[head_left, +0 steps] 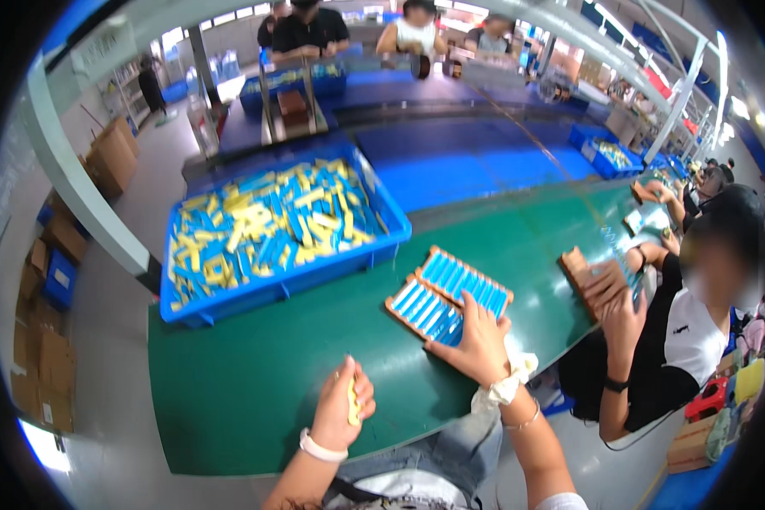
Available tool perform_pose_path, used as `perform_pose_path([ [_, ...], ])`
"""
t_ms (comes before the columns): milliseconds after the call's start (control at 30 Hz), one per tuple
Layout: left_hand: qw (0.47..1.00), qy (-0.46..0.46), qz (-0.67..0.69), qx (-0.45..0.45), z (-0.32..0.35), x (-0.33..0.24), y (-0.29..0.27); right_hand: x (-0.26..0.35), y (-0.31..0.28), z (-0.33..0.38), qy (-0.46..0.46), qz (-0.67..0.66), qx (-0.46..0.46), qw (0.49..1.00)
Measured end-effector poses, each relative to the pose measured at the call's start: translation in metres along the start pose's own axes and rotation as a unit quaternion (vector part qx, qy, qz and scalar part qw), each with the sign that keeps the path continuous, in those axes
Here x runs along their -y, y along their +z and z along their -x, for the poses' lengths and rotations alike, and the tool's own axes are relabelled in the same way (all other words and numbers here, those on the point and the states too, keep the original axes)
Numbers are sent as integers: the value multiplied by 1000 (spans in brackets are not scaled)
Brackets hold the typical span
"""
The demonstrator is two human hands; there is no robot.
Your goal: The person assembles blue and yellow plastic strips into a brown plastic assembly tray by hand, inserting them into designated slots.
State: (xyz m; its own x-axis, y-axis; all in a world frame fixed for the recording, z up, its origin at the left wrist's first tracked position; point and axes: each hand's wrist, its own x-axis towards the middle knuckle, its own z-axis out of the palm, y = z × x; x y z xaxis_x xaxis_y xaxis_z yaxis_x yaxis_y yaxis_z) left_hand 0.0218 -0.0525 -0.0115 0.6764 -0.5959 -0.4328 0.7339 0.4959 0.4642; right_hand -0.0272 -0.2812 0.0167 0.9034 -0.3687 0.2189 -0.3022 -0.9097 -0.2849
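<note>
blue bin: a large blue plastic crate [382,248] heaped with blue and yellow sticks sits at the far left of the green belt, well apart from both hands.
left hand: the left hand [342,410] is curled shut near the belt's near edge, pinching a small yellow plastic piece [352,408] between thumb and fingers; a white band circles its wrist.
belt: the green conveyor surface [255,374] lies bare between the left hand and the crate.
trays: two brown-framed flat trays [447,293] filled with rows of blue sticks lie side by side and touching, to the right of the left hand and beyond it.
right hand: the right hand [478,343] rests flat, fingers spread, on the near corner of the nearer tray; a white scrunchie and a thin bracelet sit at its wrist.
neighbour: to the right, another person's hand [614,299] lies on a stack of brown trays [580,268], apart from the wearer's hands.
</note>
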Motion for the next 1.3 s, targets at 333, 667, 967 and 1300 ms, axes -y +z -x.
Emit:
perform_pose_path([
  [333,998,-11,-53,21,4,8,3,-54,11,-44,146,42,-24,988],
  [667,975,110,-192,-6,14,7,10,-4,20,-35,-139,-177,-232,946],
  [967,904,369,-203,81,-17,-21,32,118,58,15,118,-873,288,376],
  [1300,725,546,-420,-9,-70,-22,23,132,82,-40,192,-909,201,311],
])
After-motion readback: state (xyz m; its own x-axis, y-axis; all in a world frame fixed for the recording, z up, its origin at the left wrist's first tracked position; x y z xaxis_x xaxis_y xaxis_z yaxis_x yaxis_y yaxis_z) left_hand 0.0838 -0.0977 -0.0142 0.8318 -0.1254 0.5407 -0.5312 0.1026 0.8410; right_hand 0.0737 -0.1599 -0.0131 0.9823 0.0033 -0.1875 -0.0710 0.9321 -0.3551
